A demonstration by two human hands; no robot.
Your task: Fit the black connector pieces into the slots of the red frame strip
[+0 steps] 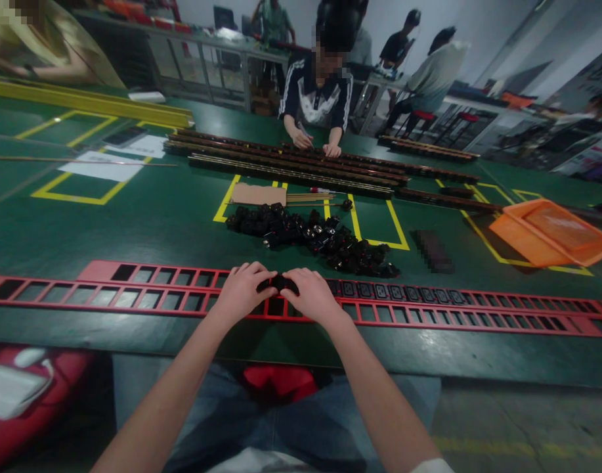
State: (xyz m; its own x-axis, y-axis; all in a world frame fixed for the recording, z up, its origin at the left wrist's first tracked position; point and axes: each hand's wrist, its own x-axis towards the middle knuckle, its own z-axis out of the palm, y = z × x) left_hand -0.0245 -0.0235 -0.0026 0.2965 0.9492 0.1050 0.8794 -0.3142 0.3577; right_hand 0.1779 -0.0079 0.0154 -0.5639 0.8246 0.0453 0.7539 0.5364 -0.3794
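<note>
My left hand (pixel 242 287) and my right hand (pixel 311 293) meet over two long red frame strips (pixel 100 270) with rows of rectangular openings. Between them, fingers and thumbs of both hands close on a small black socket module (pixel 281 282), partly covered by the fingertips. It is over the rear strip; whether it sits in an opening is hidden. To the right of my right hand, several black sockets (pixel 396 293) sit in a row in the rear strip. Just beyond my hands lies a heap of loose black socket modules (pixel 325 240).
An orange bin (pixel 532 230) stands at the right. Long dark rails (pixel 291 172) lie across the green table, where a co-worker's hands (pixel 303 139) rest. Cardboard (pixel 258 194), papers (pixel 104 165) and a yellow rail (pixel 84 100) lie farther back.
</note>
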